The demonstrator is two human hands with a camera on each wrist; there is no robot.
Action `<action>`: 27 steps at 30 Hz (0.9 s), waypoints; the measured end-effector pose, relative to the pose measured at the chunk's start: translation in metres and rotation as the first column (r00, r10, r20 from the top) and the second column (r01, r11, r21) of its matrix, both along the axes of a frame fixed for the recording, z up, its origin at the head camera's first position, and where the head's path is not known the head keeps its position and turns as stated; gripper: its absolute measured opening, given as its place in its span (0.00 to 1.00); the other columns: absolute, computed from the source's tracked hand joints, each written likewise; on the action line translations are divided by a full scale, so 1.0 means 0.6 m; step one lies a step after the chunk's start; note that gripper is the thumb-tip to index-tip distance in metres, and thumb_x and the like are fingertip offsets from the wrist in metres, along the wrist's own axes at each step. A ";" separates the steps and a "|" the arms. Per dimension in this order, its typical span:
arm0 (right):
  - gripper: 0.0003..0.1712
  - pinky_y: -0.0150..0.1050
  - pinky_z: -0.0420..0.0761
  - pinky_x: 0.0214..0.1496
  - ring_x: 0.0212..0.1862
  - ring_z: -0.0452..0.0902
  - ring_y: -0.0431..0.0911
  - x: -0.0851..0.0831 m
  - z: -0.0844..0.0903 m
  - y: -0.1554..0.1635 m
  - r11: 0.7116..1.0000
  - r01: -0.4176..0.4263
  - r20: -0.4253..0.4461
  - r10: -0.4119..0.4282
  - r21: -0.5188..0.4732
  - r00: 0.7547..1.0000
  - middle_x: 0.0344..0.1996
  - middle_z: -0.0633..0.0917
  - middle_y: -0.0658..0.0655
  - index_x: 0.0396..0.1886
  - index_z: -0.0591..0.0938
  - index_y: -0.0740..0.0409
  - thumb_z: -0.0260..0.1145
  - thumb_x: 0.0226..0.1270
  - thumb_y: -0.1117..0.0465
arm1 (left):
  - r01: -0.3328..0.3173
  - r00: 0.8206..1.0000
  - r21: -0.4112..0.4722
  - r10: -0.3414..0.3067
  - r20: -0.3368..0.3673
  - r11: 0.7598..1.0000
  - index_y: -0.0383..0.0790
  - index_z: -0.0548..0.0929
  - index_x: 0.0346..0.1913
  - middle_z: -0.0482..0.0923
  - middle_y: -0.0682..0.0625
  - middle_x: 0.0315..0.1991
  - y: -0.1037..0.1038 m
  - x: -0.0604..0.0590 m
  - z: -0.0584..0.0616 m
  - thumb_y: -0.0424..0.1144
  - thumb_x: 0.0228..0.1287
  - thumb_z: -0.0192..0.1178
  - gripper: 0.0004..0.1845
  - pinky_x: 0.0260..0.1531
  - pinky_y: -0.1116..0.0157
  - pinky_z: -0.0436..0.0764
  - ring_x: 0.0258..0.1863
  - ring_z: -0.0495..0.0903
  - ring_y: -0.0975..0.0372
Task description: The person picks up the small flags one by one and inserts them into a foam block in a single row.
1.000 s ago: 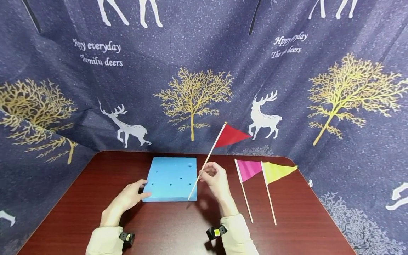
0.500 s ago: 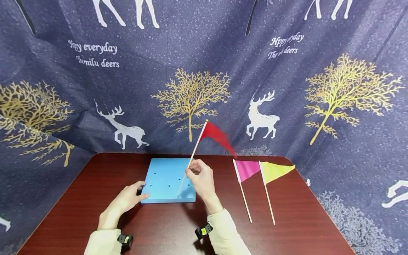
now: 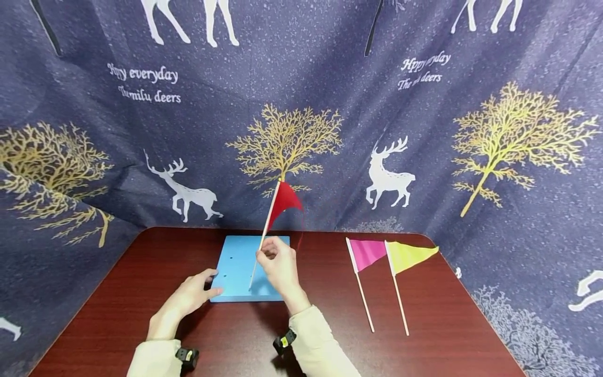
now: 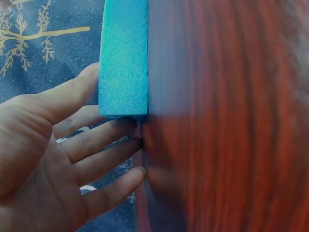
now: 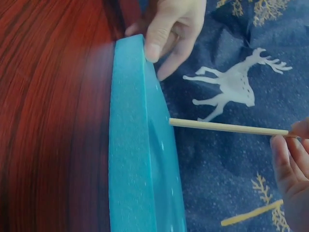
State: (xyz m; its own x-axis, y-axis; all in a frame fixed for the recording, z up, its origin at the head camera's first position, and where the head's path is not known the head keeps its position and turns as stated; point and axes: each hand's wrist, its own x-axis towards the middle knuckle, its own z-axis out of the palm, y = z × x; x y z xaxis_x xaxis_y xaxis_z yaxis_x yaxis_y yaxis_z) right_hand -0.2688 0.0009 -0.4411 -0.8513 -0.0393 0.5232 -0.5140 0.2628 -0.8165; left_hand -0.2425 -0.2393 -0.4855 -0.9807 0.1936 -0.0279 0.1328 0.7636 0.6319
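A blue foam block with small holes in its top lies on the dark red table. My left hand rests with straight fingers against the block's near left corner. My right hand pinches the thin wooden stick of a red flag, held nearly upright over the block. The stick's lower tip meets the block's top face. Whether it sits in a hole, I cannot tell.
A pink flag and a yellow flag lie side by side on the table, right of the block. A dark blue cloth printed with deer and gold trees hangs behind and along both sides.
My right hand carried the red flag leftward from the block's right edge to over its middle, and the stick stands more upright. The left hand stayed at the block's corner.
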 end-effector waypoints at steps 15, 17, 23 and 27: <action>0.06 0.30 0.79 0.35 0.30 0.78 0.35 -0.018 -0.002 -0.062 0.999 0.026 0.006 -0.026 0.028 1.000 0.27 0.83 0.46 0.34 0.81 0.55 0.71 0.60 0.66 | -0.019 0.999 -0.036 0.017 -0.039 0.999 0.27 0.74 0.61 0.79 0.32 0.50 0.006 -0.003 -0.003 0.42 0.62 0.68 0.30 0.46 0.48 0.77 0.48 0.80 0.46; 0.06 0.30 0.79 0.36 0.30 0.78 0.35 -0.022 -0.002 -0.069 1.000 0.023 0.014 -0.023 0.016 1.000 0.28 0.83 0.46 0.34 0.81 0.55 0.71 0.60 0.66 | -0.020 0.999 -0.039 0.018 -0.039 0.999 0.27 0.74 0.61 0.79 0.32 0.50 0.006 -0.004 -0.001 0.42 0.62 0.68 0.30 0.46 0.48 0.77 0.48 0.80 0.46; 0.07 0.30 0.79 0.35 0.30 0.78 0.35 -0.031 0.000 -0.086 0.999 0.053 0.018 -0.053 0.002 0.998 0.27 0.83 0.46 0.34 0.81 0.55 0.71 0.59 0.68 | -0.024 1.000 -0.044 0.024 -0.020 0.999 0.27 0.73 0.61 0.78 0.32 0.51 0.008 -0.002 0.005 0.43 0.62 0.67 0.30 0.47 0.48 0.76 0.51 0.78 0.44; 0.08 0.28 0.79 0.34 0.29 0.78 0.34 -0.036 -0.002 -0.095 0.998 0.066 0.027 -0.065 -0.004 0.998 0.26 0.83 0.45 0.33 0.81 0.56 0.72 0.58 0.68 | -0.023 1.000 -0.037 0.023 -0.008 0.999 0.27 0.73 0.62 0.78 0.32 0.51 0.008 -0.001 0.003 0.43 0.63 0.67 0.30 0.47 0.48 0.76 0.51 0.78 0.44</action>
